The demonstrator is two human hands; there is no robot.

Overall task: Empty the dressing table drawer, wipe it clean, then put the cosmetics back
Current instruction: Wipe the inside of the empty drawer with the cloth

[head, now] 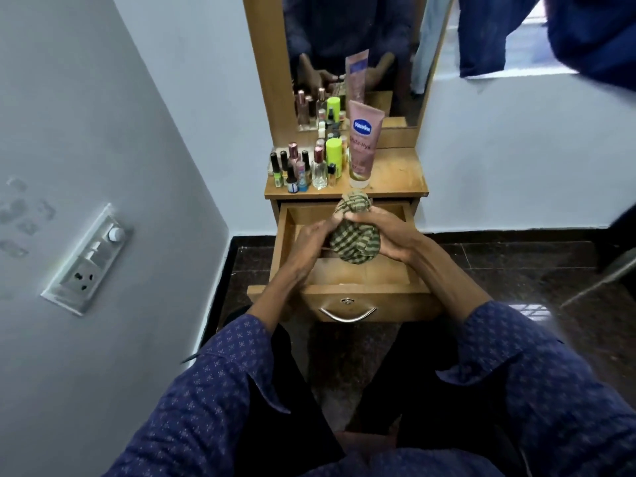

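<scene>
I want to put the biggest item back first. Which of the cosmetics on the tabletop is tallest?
The pink Vaseline tube, standing cap-down at the right end of the group. It rises well above the small bottles and the neon-yellow capped bottle to its left.

The drawer [344, 277] and tabletop [395, 182] are made of smooth, matt wood. The handle [347, 314] is finished in shiny metal. The cloth [354, 235] is woven, checked fabric. The tube [363, 142] is glossy plastic.
</scene>
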